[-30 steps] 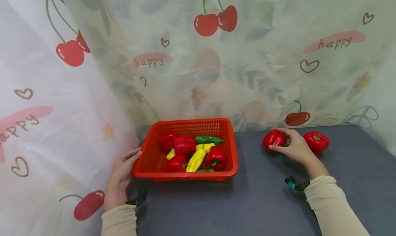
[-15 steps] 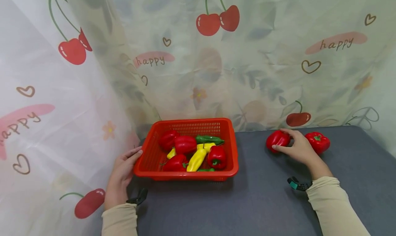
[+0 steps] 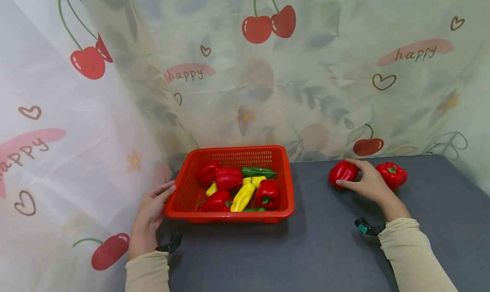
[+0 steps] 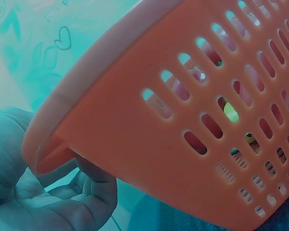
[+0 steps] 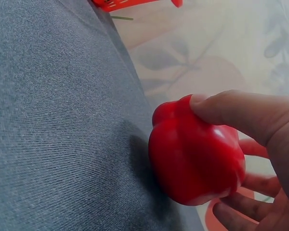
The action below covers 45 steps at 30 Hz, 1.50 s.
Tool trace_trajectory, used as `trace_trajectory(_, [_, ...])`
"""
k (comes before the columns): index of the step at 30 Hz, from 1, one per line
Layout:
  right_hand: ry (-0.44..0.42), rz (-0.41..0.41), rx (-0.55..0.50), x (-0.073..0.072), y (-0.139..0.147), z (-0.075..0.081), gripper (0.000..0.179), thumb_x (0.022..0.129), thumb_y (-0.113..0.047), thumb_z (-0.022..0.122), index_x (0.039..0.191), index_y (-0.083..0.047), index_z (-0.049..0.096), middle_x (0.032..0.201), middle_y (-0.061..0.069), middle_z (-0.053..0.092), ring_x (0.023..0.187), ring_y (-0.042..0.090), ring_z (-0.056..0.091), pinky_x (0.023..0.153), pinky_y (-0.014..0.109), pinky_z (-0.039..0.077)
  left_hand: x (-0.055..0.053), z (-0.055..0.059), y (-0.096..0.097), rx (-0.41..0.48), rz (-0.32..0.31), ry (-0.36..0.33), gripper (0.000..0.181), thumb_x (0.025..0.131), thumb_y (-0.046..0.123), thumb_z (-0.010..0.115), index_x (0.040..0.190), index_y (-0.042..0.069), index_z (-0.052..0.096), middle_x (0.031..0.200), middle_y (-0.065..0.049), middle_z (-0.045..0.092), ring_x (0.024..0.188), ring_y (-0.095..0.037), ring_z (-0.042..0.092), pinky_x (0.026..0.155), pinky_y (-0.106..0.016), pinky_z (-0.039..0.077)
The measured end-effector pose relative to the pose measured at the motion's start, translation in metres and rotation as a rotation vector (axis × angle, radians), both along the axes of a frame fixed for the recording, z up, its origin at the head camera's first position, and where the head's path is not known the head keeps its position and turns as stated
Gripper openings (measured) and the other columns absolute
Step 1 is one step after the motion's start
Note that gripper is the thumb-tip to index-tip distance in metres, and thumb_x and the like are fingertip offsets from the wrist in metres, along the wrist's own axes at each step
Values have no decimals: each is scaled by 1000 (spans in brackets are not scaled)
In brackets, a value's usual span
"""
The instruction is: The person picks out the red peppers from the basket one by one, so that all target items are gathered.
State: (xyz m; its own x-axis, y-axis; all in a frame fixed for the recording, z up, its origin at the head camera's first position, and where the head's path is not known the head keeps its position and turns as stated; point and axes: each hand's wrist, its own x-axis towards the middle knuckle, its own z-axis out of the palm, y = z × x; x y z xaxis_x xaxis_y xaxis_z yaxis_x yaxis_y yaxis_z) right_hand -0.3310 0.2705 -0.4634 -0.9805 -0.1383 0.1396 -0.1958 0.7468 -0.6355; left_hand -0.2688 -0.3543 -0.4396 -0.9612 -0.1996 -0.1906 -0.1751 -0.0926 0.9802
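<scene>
A printed, faintly creased cloth (image 3: 283, 100) hangs behind a table (image 3: 306, 253) covered in grey, finely ribbed fabric. At its far left sits a rectangular orange-red plastic basket (image 3: 229, 216) with slotted walls, holding glossy red, yellow and green peppers (image 3: 229, 179); the left hand (image 3: 150, 213) curls its fingers under the left rim. Far right, the right hand (image 3: 367, 184), thumb and fingers parted around it, grips a smooth, shiny, lobed red bell pepper (image 3: 340, 174), left of a second red bell pepper (image 3: 396, 176)
</scene>
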Motion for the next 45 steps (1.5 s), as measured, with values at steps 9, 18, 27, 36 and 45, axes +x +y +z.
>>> trace_trajectory(9, [-17,-2,-4,2,-3,1,94,89,-37,86,160,1,37,156,34,40,134,55,44,97,68,56,0,-1,1,4,10,9,41,104,27,71,142,13,68,100,15,76,94,-8,73,86,-24,63])
trace_trajectory(18, [-28,0,-11,0,-6,4,93,89,-40,86,160,-1,39,157,34,39,137,57,43,99,71,54,-1,-1,1,16,17,32,34,104,25,70,137,15,72,98,14,77,92,-7,74,85,-24,63])
trace_trajectory(27, [-3,13,-36,4,-11,11,89,90,-37,85,159,-2,41,158,33,40,138,56,43,102,72,51,0,-1,1,31,21,36,28,104,24,70,131,18,75,98,13,77,92,-8,74,85,-25,63])
trace_trajectory(36, [65,56,-97,12,-31,31,83,90,-33,85,157,-6,46,158,27,43,142,50,41,109,73,46,-1,-1,2,25,18,44,35,104,24,70,137,12,72,98,13,77,93,-9,74,84,-25,64])
trace_trajectory(45, [104,215,-182,21,-73,55,72,93,-35,84,154,-15,53,155,16,52,141,41,48,112,71,43,-1,-1,1,8,16,42,33,105,24,70,136,15,73,98,14,77,92,-8,74,85,-24,63])
